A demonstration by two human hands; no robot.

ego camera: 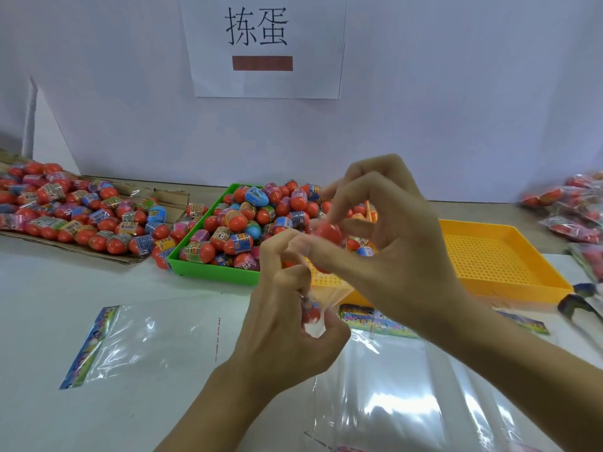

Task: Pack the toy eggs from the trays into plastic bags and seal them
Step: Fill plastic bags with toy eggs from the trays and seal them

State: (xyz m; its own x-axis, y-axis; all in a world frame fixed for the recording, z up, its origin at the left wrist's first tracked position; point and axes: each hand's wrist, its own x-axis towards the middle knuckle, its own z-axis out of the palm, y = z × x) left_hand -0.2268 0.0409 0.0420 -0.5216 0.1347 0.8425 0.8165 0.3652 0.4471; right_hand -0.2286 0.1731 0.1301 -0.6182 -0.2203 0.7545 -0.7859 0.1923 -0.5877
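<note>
My left hand (287,308) grips a clear plastic bag (321,296) at its mouth, with a red toy egg (313,316) showing inside it between the fingers. My right hand (388,236) pinches another red toy egg (328,232) just above the bag's opening. Both hands are raised over the table, in front of a green tray (212,272) heaped with red toy eggs in coloured wrappers (257,216). An orange perforated tray (499,259) lies to the right, bare where it shows.
A flat cardboard sheet (107,257) at the left carries many more eggs. Empty clear bags with printed header strips lie at front left (146,340) and front centre (391,396). Filled bags (574,213) are piled at the far right. A dark tool (579,303) rests by the orange tray.
</note>
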